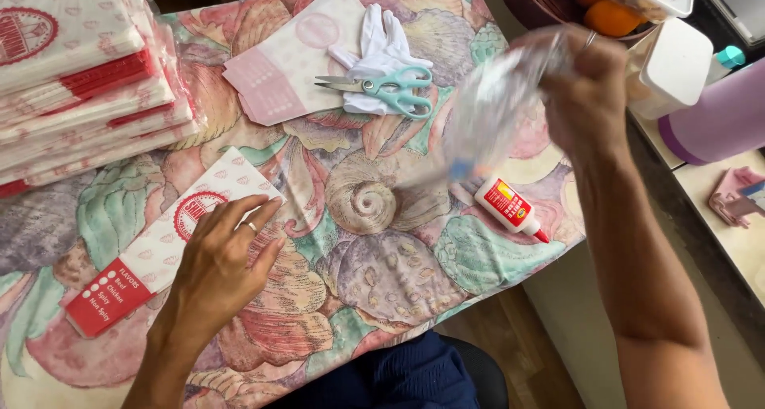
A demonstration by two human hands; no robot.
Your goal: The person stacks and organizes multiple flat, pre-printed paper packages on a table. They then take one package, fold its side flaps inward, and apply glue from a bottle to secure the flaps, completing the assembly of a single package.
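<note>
A paper bag (171,246) lay at the table's left, under the left hand (223,258). Scissors (382,89) rested on gloves (381,46) behind; a glue bottle (510,208) lay right, below the right hand (586,90).

Left hand (223,258) flat, palm down, fingers (253,210) spread, right hand (586,90) raised, closed in a grip
</note>
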